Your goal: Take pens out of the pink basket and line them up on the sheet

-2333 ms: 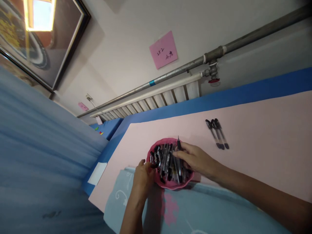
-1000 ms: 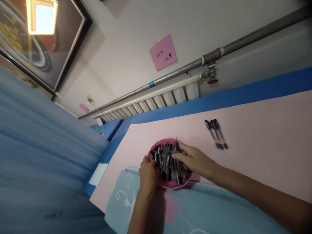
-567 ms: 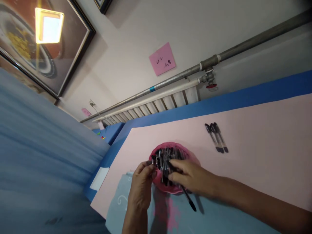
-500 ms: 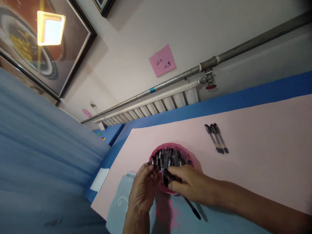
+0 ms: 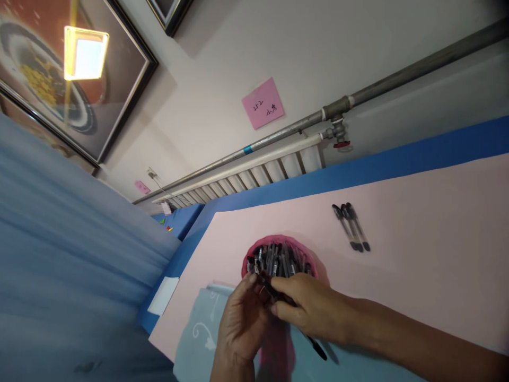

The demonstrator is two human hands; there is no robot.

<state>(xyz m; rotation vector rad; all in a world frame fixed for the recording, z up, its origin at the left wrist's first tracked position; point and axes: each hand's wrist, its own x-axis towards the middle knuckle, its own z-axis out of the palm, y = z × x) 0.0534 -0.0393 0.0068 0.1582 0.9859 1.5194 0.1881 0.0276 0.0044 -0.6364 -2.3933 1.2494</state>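
A pink bowl [image 5: 278, 241] heaped with several black pens stands on the pink table sheet [image 5: 417, 249]. Just in front of the bowl my right hand [image 5: 306, 310] is closed on one black pen [image 5: 316, 347], whose capped end sticks out below my palm over the light blue cloth [image 5: 199, 334]. My left hand [image 5: 242, 323] is closed against the pen's other end, fingertips meeting those of my right hand. What my left fingers pinch is hidden. Three black pens [image 5: 352, 228] lie side by side on the sheet to the right of the bowl.
A blue table border [image 5: 358, 170] runs along the far side, with a white radiator [image 5: 254, 172] and a grey pipe [image 5: 397, 79] on the wall behind. A pink note [image 5: 262, 103] hangs on the wall. Blue fabric [image 5: 59, 265] fills the left.
My right hand has lifted one pen out of the bowl and drawn it toward me. My left hand has left the bowl's rim and closed in on the pen's end.
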